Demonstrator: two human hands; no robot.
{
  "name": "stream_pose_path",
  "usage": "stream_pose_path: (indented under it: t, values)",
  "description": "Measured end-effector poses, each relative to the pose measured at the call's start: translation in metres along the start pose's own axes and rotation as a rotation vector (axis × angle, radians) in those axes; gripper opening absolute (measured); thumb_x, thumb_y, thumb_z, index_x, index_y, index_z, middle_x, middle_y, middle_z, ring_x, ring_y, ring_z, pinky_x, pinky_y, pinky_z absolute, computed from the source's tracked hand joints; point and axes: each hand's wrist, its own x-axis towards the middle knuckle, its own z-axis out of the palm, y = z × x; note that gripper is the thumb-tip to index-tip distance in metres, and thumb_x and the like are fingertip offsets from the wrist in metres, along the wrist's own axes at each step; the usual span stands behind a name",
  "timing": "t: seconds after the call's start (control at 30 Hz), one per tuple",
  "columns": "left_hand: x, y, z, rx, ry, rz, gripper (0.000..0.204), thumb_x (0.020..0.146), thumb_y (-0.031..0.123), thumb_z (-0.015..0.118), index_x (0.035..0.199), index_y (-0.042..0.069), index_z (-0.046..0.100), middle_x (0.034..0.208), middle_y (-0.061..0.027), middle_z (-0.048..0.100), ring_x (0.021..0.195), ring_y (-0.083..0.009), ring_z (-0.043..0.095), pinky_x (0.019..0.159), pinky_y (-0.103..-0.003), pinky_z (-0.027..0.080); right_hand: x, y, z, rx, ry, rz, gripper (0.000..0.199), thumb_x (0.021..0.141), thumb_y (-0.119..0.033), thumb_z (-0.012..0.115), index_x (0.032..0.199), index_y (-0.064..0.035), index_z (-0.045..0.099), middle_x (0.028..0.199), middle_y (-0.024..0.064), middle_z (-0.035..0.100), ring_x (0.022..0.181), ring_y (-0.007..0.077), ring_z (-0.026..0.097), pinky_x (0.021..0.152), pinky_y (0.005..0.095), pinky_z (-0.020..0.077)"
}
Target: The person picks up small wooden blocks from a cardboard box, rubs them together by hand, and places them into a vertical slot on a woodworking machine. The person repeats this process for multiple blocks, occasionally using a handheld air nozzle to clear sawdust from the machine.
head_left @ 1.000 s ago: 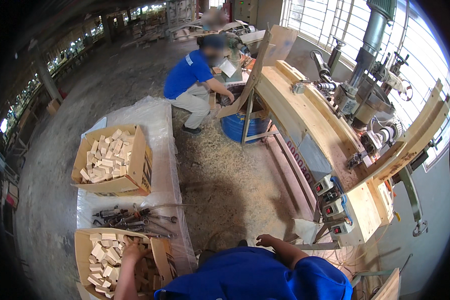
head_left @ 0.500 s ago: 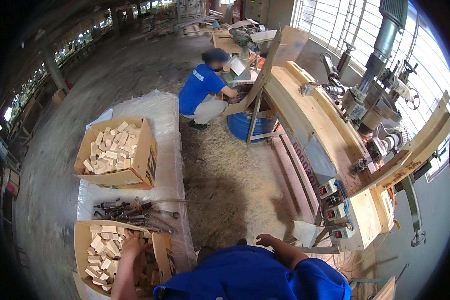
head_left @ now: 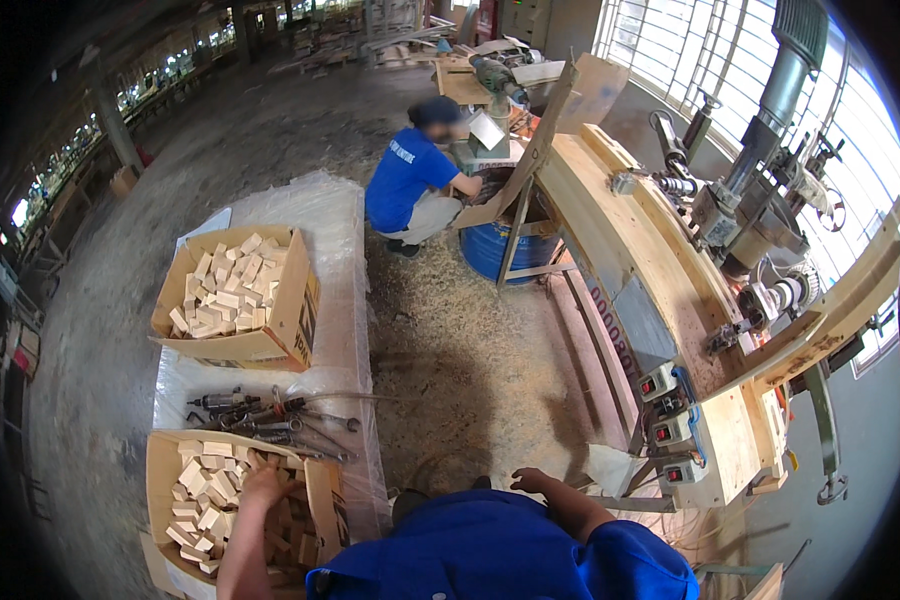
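Your left hand [head_left: 262,487] is down inside the near cardboard box [head_left: 160,470], resting among the small wooden blocks [head_left: 198,505] heaped in it. Its fingers are buried in the pile, so you cannot tell whether it is closed on a block or lying open. That box sits at the near end of the plastic-wrapped pallet stack [head_left: 340,300] on your left.

Your right hand [head_left: 532,481] hangs free near your waist, above the sawdust-covered floor [head_left: 450,340]. Its fingers are loosely curled and it holds nothing.

Just beyond the near box, a cluster of hand tools [head_left: 270,415] lies across the middle of the plastic. Farther along, toward the far end of the stack, a second cardboard box [head_left: 292,310] is also filled with wooden blocks.

To your right runs a long woodworking machine [head_left: 670,300] with a control box of red buttons [head_left: 670,430] at its near end. At its far end another person in a blue shirt [head_left: 405,175] crouches beside a blue drum [head_left: 490,250].
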Motion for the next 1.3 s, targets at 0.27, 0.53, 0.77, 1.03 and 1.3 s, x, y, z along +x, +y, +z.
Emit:
stream_pose_path:
  t: [0.27, 0.53, 0.77, 1.03, 1.3]
  values:
    - [0.022, -0.031, 0.012, -0.012, -0.040, -0.025, 0.085, 0.071, 0.054, 0.067, 0.137, 0.014, 0.033, 0.145, -0.0302, 0.006, 0.124, -0.0405, 0.039, 0.102, -0.039, 0.035, 0.013, -0.017, 0.021, 0.030, 0.033, -0.032, 0.055, 0.075, -0.042, 0.066, 0.115, -0.0062, 0.058, 0.106, 0.0185, 0.062, 0.100, 0.0319, 0.059, 0.086, 0.0381, 0.0466]
    - [0.018, -0.049, 0.015, -0.035, -0.010, 0.004, 0.084, 0.069, 0.051, 0.070, 0.135, 0.012, 0.035, 0.142, -0.0359, 0.008, 0.117, -0.0408, 0.047, 0.099, -0.038, 0.039, 0.015, -0.036, 0.043, 0.026, 0.022, 0.039, 0.057, 0.074, -0.040, 0.068, 0.117, -0.0050, 0.056, 0.096, 0.0168, 0.066, 0.086, 0.0279, 0.064, 0.078, 0.0359, 0.0500]
    - [0.019, -0.064, 0.015, 0.005, 0.015, 0.021, 0.084, 0.070, 0.052, 0.068, 0.135, 0.011, 0.035, 0.143, -0.0334, 0.010, 0.116, -0.0399, 0.047, 0.099, -0.038, 0.039, 0.016, -0.052, 0.055, 0.152, -0.015, 0.180, 0.054, 0.076, -0.035, 0.068, 0.120, -0.0064, 0.053, 0.100, 0.0182, 0.062, 0.072, 0.0297, 0.065, 0.052, 0.0382, 0.0567]
    - [0.015, -0.057, 0.015, 0.021, -0.010, 0.002, 0.079, 0.073, 0.050, 0.067, 0.134, 0.011, 0.036, 0.144, -0.0294, 0.013, 0.116, -0.0394, 0.048, 0.098, -0.038, 0.040, 0.016, -0.043, 0.053, 0.045, 0.009, 0.114, 0.054, 0.077, -0.039, 0.066, 0.118, -0.0052, 0.055, 0.103, 0.0195, 0.062, 0.081, 0.0300, 0.065, 0.066, 0.0382, 0.0527]
    - [0.014, -0.055, 0.014, 0.010, -0.029, -0.008, 0.079, 0.073, 0.052, 0.066, 0.133, 0.009, 0.036, 0.143, -0.0289, 0.015, 0.117, -0.0395, 0.047, 0.097, -0.038, 0.042, 0.014, -0.040, 0.055, 0.017, 0.010, 0.083, 0.054, 0.076, -0.042, 0.066, 0.114, -0.0048, 0.058, 0.112, 0.0192, 0.059, 0.106, 0.0342, 0.055, 0.091, 0.0393, 0.0436]
